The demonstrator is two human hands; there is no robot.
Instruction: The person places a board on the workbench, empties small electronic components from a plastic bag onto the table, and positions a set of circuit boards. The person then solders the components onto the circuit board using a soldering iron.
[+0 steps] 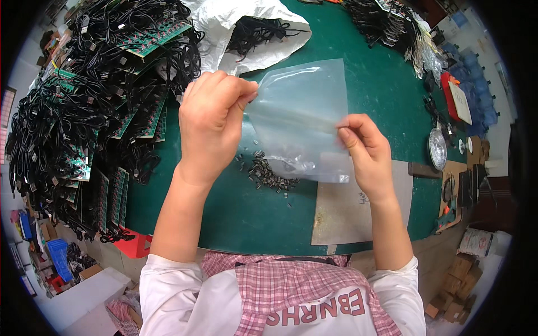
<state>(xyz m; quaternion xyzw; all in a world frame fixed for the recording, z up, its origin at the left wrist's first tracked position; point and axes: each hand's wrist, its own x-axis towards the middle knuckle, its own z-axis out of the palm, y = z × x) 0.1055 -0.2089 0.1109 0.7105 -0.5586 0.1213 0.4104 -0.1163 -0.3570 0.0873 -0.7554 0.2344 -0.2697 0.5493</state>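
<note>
Both my hands hold a clear plastic bag point(300, 115) up above the green table point(370, 73). My left hand point(210, 126) pinches the bag's upper left edge between thumb and fingers. My right hand point(367, 151) grips its right edge lower down. Below the bag, a small heap of several tiny dark components point(269, 173) lies on the table. The bag looks empty.
A big pile of black cables with green circuit boards point(95, 101) fills the left side. A white bag holding black cables point(252, 31) lies at the back. A grey mat point(347, 213) sits by the front edge, more cables point(386, 28) at back right, clutter and boxes at right.
</note>
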